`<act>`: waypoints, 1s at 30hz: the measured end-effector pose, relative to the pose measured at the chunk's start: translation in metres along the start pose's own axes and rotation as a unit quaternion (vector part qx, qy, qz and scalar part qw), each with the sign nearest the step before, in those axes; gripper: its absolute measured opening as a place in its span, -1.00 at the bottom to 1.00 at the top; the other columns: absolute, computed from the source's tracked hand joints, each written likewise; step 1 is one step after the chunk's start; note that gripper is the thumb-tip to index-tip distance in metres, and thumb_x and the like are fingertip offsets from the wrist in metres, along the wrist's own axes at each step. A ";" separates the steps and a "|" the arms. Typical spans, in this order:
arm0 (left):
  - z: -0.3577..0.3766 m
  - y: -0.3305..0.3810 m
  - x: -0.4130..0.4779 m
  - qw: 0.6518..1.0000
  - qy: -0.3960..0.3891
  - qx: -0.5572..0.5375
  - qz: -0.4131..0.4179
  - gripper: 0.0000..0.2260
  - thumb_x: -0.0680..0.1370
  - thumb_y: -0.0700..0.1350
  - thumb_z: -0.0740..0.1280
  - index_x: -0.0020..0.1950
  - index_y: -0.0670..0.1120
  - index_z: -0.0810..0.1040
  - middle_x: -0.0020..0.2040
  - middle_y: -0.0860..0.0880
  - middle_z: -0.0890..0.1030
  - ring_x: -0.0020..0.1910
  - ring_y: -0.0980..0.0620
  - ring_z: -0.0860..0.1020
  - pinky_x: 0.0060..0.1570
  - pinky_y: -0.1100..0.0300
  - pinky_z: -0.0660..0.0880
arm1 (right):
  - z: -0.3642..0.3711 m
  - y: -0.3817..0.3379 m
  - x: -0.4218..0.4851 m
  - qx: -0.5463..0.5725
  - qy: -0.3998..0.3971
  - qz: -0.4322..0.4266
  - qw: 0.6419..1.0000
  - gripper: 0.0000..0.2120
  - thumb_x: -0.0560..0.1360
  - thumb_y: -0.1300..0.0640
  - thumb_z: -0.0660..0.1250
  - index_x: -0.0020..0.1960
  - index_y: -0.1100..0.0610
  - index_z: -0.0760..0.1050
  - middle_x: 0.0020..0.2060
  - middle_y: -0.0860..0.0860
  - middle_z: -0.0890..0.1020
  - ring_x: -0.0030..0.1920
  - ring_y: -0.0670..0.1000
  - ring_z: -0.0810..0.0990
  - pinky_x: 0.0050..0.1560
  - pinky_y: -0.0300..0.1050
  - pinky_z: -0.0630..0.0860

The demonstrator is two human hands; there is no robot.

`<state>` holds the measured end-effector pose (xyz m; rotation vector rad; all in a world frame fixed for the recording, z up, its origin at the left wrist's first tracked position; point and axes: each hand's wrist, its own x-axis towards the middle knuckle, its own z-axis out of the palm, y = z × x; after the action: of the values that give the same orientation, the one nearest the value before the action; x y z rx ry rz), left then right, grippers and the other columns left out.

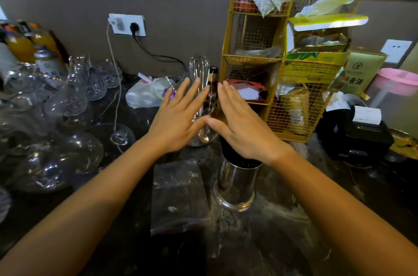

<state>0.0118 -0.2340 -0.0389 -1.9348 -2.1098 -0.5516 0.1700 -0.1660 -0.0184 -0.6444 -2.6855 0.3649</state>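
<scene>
Bar or drinks counter: dark stone worktop (282,241), upturned glassware (74,90), juice bottles (20,45), whisk (199,67), receipt printer (359,131).

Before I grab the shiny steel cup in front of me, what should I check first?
1. Free left hand: ok, fingers straight, holding nothing.
2. Free right hand: ok, also open.
3. Upright shiny cylindrical steel cup: ok.
4. Cup's contents: cannot tell, the right hand hides its mouth.
5. Room on the left: not ok, clear stemmed glasses crowd the dark counter.
</scene>
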 end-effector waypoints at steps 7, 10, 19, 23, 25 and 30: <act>0.022 -0.038 -0.063 0.996 -0.061 0.018 -0.064 -0.31 0.32 0.41 -0.31 0.34 0.07 -0.27 0.39 0.04 -0.24 0.40 0.05 -0.27 0.43 -0.01 -0.17 | 0.054 -0.023 0.003 0.003 -0.074 -0.045 0.996 -0.31 0.53 -0.16 0.01 0.45 0.11 -0.27 0.50 0.05 -0.20 0.48 -0.07 -0.26 0.46 -0.15 -0.23; 0.045 -0.046 -0.093 0.991 -0.103 0.023 -0.084 -0.37 0.36 0.31 -0.22 0.34 0.04 -0.25 0.39 0.03 -0.21 0.39 0.02 -0.25 0.43 0.01 -0.15 | 0.086 -0.021 -0.005 0.003 -0.126 -0.048 0.991 -0.30 0.52 -0.17 0.01 0.45 0.12 -0.27 0.50 0.05 -0.20 0.48 -0.06 -0.26 0.48 -0.12 -0.22; 0.112 -0.071 -0.171 0.966 -0.252 0.042 -0.047 -0.41 0.52 -0.02 0.16 0.41 0.03 -0.14 0.48 -0.04 -0.05 0.44 -0.08 -0.14 0.36 -0.01 -0.19 | 0.162 0.018 -0.057 -0.075 -0.271 -0.026 0.959 -0.40 0.58 0.09 0.00 0.44 0.19 -0.30 0.50 0.11 -0.21 0.49 0.04 -0.24 0.42 -0.18 -0.24; 0.120 -0.073 -0.181 0.952 -0.298 0.020 -0.062 -0.42 0.55 -0.08 0.09 0.36 0.13 -0.28 0.38 0.04 -0.31 0.36 0.02 -0.35 0.33 0.09 -0.33 | 0.176 0.026 -0.076 -0.081 -0.329 -0.032 0.940 -0.35 0.51 0.28 0.03 0.45 0.18 -0.30 0.50 0.11 -0.21 0.49 0.05 -0.23 0.46 -0.12 -0.22; 0.120 -0.077 -0.182 0.952 -0.296 0.013 -0.079 -0.42 0.54 -0.13 0.07 0.39 0.12 -0.26 0.37 0.05 -0.32 0.36 0.04 -0.35 0.33 0.11 -0.33 | 0.179 0.030 -0.080 -0.070 -0.332 -0.028 0.940 -0.34 0.50 0.31 0.03 0.45 0.17 -0.29 0.50 0.10 -0.21 0.49 0.04 -0.23 0.41 -0.18 -0.27; 0.123 -0.078 -0.181 0.944 -0.320 -0.003 -0.086 -0.50 0.53 0.02 -0.02 0.31 0.15 -0.30 0.36 0.05 -0.33 0.36 0.05 -0.36 0.33 0.11 -0.33 | 0.181 0.037 -0.080 -0.043 -0.328 -0.007 0.944 -0.36 0.51 0.32 0.03 0.46 0.15 -0.25 0.51 0.09 -0.18 0.50 0.04 -0.23 0.43 -0.16 -0.24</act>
<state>-0.0357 -0.3510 -0.2333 -2.1498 -2.6666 0.0736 0.1797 -0.2015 -0.2159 -0.6066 -3.3531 0.5388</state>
